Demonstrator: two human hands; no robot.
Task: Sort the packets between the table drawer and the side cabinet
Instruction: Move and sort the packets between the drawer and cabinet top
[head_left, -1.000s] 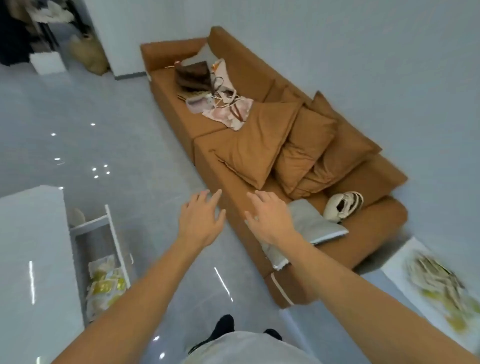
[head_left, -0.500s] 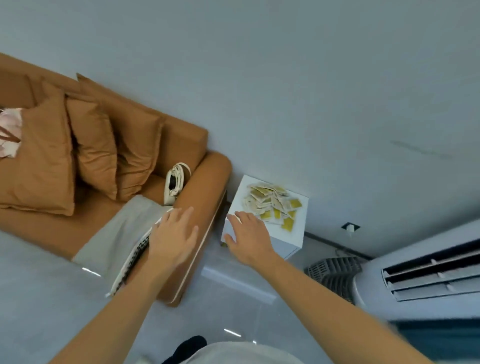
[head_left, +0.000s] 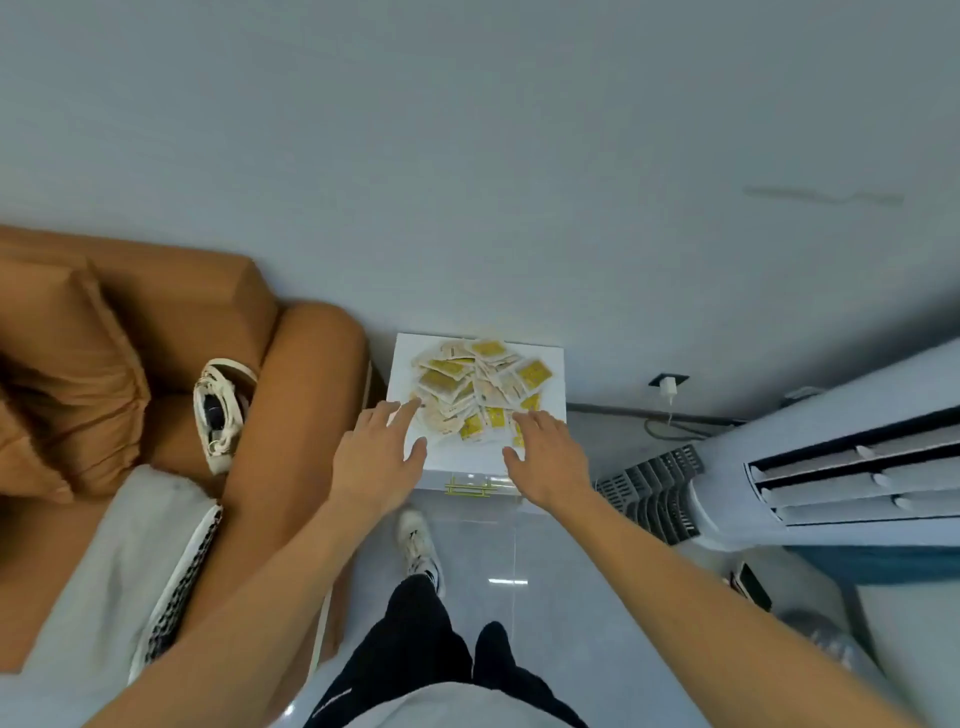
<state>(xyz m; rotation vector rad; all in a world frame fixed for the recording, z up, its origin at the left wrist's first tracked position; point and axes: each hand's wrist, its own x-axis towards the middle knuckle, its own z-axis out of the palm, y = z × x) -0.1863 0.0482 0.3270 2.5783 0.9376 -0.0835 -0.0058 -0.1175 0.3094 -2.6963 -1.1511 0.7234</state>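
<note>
A heap of several yellow and cream packets (head_left: 478, 392) lies on top of a small white side cabinet (head_left: 553, 358) against the wall. A gold handle (head_left: 470, 487) shows on the cabinet's front. My left hand (head_left: 379, 457) hovers with fingers spread over the cabinet's near left corner, fingertips close to the heap. My right hand (head_left: 545, 457) hovers open over the near right part, fingertips at the heap's edge. Neither hand holds anything. The table drawer is out of view.
A brown sofa (head_left: 208, 364) with cushions stands left of the cabinet, a cream bag (head_left: 221, 410) and a grey cushion (head_left: 114, 561) on it. A white standing air conditioner (head_left: 831, 467) is on the right. A wall socket with charger (head_left: 669, 384) sits behind.
My view has swung from the sofa and the open drawer to the side cabinet. I have stepped closer, and both hands now reach over the packet heap.
</note>
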